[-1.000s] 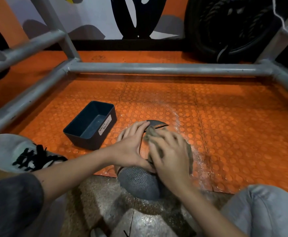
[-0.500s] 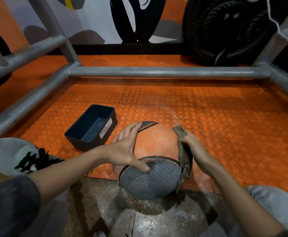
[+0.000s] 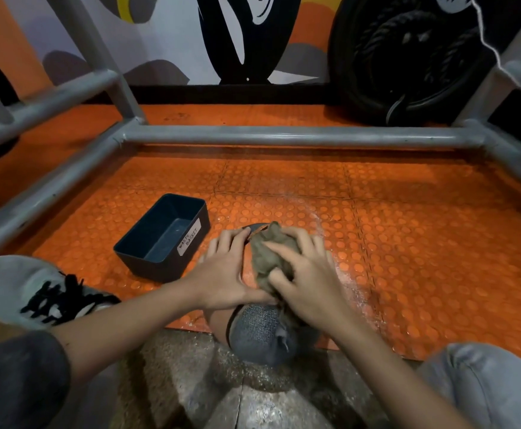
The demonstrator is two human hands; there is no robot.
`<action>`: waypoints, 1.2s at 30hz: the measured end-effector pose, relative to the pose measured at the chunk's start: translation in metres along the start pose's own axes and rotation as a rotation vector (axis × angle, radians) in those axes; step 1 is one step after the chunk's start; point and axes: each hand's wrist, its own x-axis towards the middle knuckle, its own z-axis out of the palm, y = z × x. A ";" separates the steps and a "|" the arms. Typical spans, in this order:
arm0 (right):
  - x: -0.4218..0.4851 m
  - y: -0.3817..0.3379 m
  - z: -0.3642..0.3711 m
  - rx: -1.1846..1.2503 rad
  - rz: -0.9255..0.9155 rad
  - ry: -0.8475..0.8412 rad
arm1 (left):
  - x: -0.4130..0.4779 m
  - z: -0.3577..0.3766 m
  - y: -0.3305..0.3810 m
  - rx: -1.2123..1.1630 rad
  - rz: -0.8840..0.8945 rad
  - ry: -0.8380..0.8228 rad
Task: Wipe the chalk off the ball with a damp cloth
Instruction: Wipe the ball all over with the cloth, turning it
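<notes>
An orange and grey ball lies on the floor at the edge of the orange studded mat, just in front of me. My left hand rests flat on its top left side with straight fingers. My right hand presses a bunched grey-brown cloth onto the top of the ball, fingers curled over the cloth. Both hands hide most of the orange part of the ball. White chalk dust lies on the mat to the right of the ball.
A dark bin labelled waste basket stands open on the mat to the left of the ball. A grey metal tube frame surrounds the mat. My shoe is at the left and my knee at the lower right. Black tyres lean at the back right.
My right hand has brought the cloth from the ball's right side back up over its top. My left hand has stayed on the ball's left side.
</notes>
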 end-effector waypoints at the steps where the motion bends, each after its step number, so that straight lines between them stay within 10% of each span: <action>1: 0.003 0.003 -0.001 0.032 0.014 0.011 | 0.000 -0.002 0.000 -0.005 -0.007 -0.003; 9: 0.036 0.043 -0.006 0.286 0.399 0.101 | 0.007 -0.016 0.003 0.061 -0.016 -0.057; 18: 0.022 0.005 -0.003 0.108 0.153 0.073 | 0.007 -0.028 0.000 0.206 0.004 -0.049; 36: 0.028 0.041 -0.020 0.381 0.414 0.124 | 0.009 -0.026 0.008 -0.064 0.075 -0.062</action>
